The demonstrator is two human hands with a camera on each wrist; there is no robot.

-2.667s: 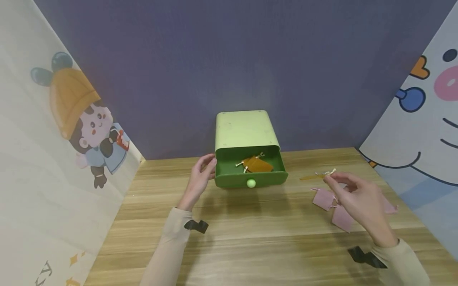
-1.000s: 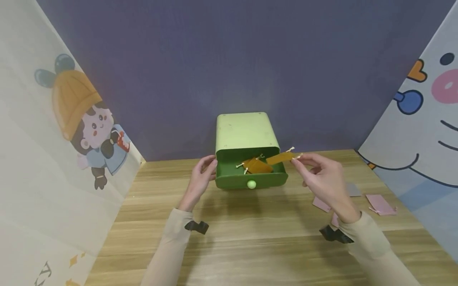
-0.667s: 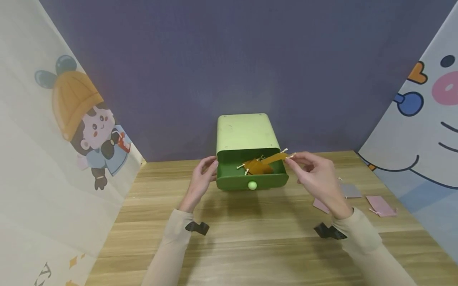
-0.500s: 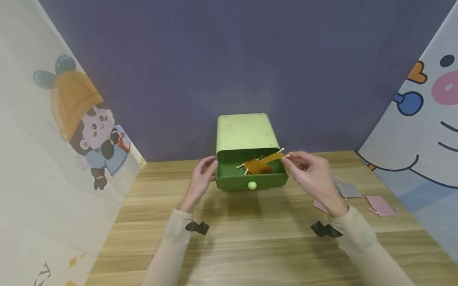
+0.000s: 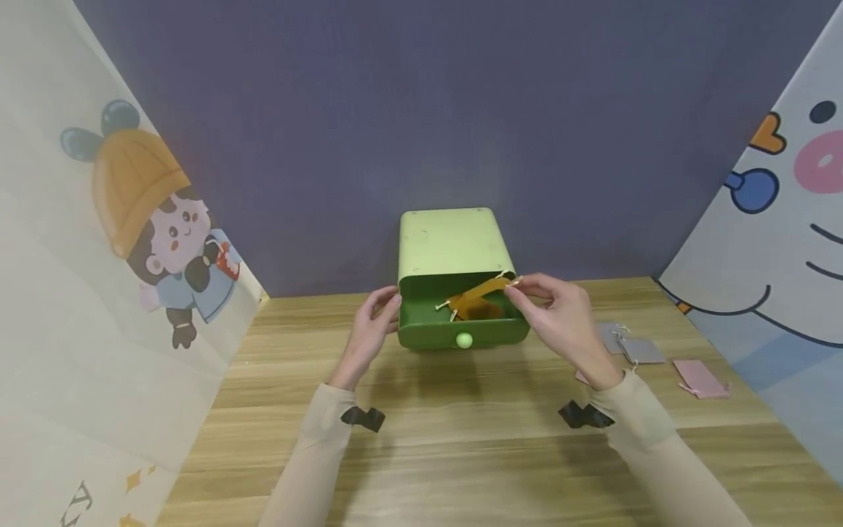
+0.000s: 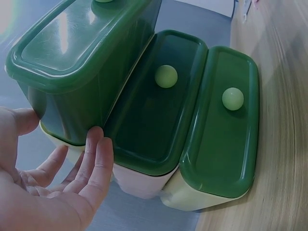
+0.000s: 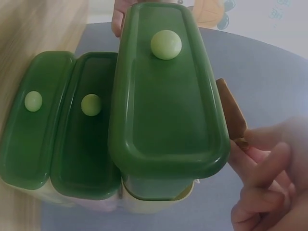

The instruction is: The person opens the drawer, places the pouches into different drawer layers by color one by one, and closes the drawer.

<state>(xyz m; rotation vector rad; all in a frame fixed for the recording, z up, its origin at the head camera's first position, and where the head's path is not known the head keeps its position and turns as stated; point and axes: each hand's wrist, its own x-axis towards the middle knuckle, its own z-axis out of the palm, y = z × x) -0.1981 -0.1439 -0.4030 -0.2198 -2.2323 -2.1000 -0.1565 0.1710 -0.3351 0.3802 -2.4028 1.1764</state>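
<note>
The top green drawer (image 5: pixel 428 335) of a pale green drawer unit (image 5: pixel 454 241) is pulled out. Several mustard drawstring pouches (image 5: pixel 484 312) lie inside. Between thumb and fingertips my right hand (image 5: pixel 560 311) pinches another mustard drawstring pouch (image 5: pixel 486 287) near its cords, over the drawer's right part. In the right wrist view this pouch (image 7: pixel 232 110) shows partly behind the drawer front. My left hand (image 5: pixel 370 329) is at the unit's left side, its fingers extended; in the left wrist view the fingertips (image 6: pixel 96 134) touch the drawer's side near the casing edge.
Two closed drawers, a middle drawer (image 6: pixel 154 115) and a bottom drawer (image 6: pixel 224 134), sit below the open one. Right of the unit, grey pouches (image 5: pixel 642 350) and a pink pouch (image 5: pixel 701 378) lie on the wooden table (image 5: pixel 474 454). A dark wall (image 5: pixel 448 110) stands behind.
My right hand has carried the mustard pouch leftward from above the pink pouches to the drawer, and moved slightly farther in just now. The left hand has stayed at the unit's side.
</note>
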